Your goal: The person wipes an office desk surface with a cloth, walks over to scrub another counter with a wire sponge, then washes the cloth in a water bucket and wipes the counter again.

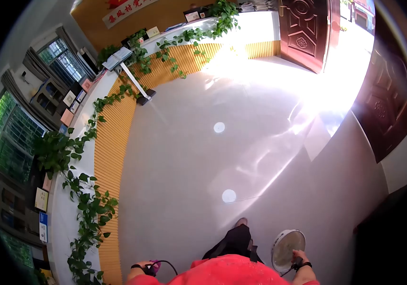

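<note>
At the bottom left, my left hand [153,267] is closed around a small purple thing [156,264], perhaps a cloth; most of it is hidden. A black band and a looping black cable show at that wrist. On the right, my right hand [299,257] is closed at the lower edge of a round, shallow thing with a white rim [281,247]. Its inside is dull beige-green, and I cannot tell its exact kind. It is tilted beside my right leg. My right wrist also has a black band.
A curved counter [106,156] with wooden slats and trailing plants [87,202] runs along the left and back. A slanted display stand [137,80] stands before it. Dark red doors [303,33] open at the right. Sunlight glares on the grey floor [179,142].
</note>
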### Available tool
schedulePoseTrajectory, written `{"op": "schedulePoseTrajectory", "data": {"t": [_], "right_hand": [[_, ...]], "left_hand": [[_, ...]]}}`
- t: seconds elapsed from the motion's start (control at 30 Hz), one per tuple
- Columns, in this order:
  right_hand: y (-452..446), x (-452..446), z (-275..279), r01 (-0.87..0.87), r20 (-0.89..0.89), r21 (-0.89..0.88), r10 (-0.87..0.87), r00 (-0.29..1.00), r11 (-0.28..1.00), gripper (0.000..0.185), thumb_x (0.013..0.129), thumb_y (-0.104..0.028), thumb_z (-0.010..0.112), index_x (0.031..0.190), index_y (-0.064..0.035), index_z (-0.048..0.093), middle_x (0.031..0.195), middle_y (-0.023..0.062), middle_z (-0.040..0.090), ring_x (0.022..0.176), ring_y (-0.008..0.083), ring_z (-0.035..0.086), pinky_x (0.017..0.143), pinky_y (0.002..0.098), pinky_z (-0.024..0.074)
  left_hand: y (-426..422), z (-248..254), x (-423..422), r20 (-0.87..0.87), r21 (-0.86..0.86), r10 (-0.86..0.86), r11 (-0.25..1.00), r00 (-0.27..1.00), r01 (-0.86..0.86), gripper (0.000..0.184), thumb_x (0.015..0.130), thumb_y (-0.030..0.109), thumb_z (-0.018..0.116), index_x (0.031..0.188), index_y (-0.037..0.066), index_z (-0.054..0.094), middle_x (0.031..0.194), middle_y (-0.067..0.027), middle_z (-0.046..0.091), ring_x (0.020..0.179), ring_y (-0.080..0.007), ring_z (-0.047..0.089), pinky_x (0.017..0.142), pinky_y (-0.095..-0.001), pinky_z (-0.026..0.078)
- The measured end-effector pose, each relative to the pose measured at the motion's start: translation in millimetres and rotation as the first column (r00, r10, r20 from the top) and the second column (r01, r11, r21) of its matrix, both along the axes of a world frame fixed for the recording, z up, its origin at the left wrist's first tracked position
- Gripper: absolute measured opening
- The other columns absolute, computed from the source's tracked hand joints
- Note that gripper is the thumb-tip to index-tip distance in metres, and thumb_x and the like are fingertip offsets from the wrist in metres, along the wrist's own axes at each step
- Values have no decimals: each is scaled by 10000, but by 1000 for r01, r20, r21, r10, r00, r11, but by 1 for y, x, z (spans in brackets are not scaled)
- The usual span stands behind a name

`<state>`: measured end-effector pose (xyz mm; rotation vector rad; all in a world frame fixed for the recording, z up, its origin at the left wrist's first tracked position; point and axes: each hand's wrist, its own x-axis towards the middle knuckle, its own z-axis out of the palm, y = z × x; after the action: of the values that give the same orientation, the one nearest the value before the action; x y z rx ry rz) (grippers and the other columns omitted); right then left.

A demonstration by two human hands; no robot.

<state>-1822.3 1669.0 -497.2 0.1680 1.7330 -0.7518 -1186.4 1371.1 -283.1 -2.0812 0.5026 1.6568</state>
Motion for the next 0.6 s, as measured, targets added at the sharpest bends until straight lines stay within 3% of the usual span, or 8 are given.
{"op": "schedulePoseTrajectory", "data": {"t": [0.07,0.1,0.13,0.17,0.23,0.43,0.53,0.6], "right_hand": [[-23,-38,-3,10,-17,-20,-10,1000,1000,155,779,-206,563,721,-93,475,539,32,456,433,201,487,406,359,421],[-14,-65,-56,-90,-59,-47,87,994,995,184,763,-210,581,678,-85,476,538,44,468,438,201,493,413,366,428],[-57,-76,8,-51,24,97,49,999,994,210,759,-230,578,641,-78,493,553,62,495,448,199,505,421,367,433],[-51,-96,-39,-280,-155,32,282,947,959,230,755,-268,572,648,-69,530,567,62,525,460,185,509,440,341,430],[-45,-134,-96,-248,-197,-222,206,959,943,284,738,-347,578,657,-74,584,550,32,553,502,157,528,459,294,399],[-160,-252,-76,-347,-341,44,341,876,937,327,702,-358,599,678,-32,594,607,56,561,585,154,532,543,317,418],[-197,-273,-65,-169,-262,120,196,945,978,377,657,-378,621,752,-15,601,749,119,599,743,234,573,668,353,448],[-226,-294,-61,-134,-266,140,168,949,981,334,647,-355,631,744,-38,594,748,113,599,730,248,570,660,349,450]], "left_hand": [[-32,-7,-23,0,44,37,998,999,-37,215,615,261,706,728,124,584,619,-19,550,548,-152,523,514,-303,443],[-45,-15,-34,-2,64,60,996,998,-59,216,616,266,705,727,126,584,619,-19,549,547,-153,521,513,-305,442],[-55,-24,-47,3,66,82,994,997,-82,216,618,271,704,727,128,583,618,-20,548,546,-154,519,512,-307,442],[-69,-31,-62,15,57,100,993,995,-101,217,619,276,702,726,130,583,618,-20,547,545,-155,517,511,-309,441],[-108,-48,-104,34,-21,60,998,998,-59,295,662,330,668,759,71,566,683,-88,585,567,-213,552,538,-317,465],[-228,-78,-252,111,8,-43,999,993,42,322,693,329,636,804,40,553,693,-118,589,573,-232,562,544,-326,473],[-271,-66,-292,148,5,-109,994,983,109,336,708,329,620,827,24,546,698,-133,591,576,-242,567,547,-331,476],[-293,-52,-317,219,1,-140,990,966,143,386,741,345,574,938,19,512,755,-159,585,592,-261,572,534,-353,477]]}}
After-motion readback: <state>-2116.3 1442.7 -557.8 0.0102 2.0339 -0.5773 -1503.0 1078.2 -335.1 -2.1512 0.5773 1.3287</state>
